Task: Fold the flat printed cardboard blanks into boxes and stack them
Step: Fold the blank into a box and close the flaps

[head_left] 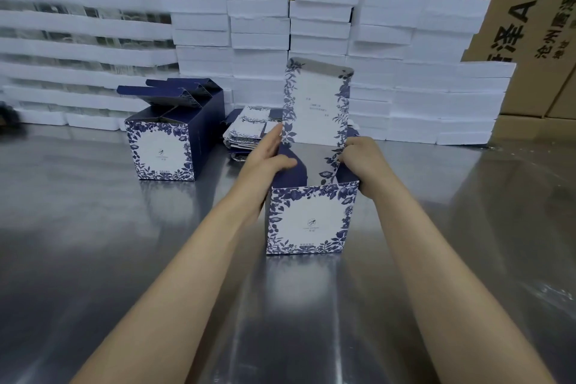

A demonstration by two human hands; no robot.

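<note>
A half-folded blue-and-white floral printed cardboard box [310, 218] stands upright on the shiny metal worktop [93, 227], its tall lid flap [316, 103] raised at the back. Both forearms reach forward, one on each side of it. The left hand [269, 154] grips the dark blue left side flap, thumb on top and fingers extended toward the lid. The right hand [363, 156] clasps the right side wall, fingers curled over its edge. To the left stand two finished boxes [170, 140] with open tops; behind lies a pile of flat printed blanks [246, 131]. White foam slabs [405, 72] and brown cartons [514, 25] line the back.
</note>
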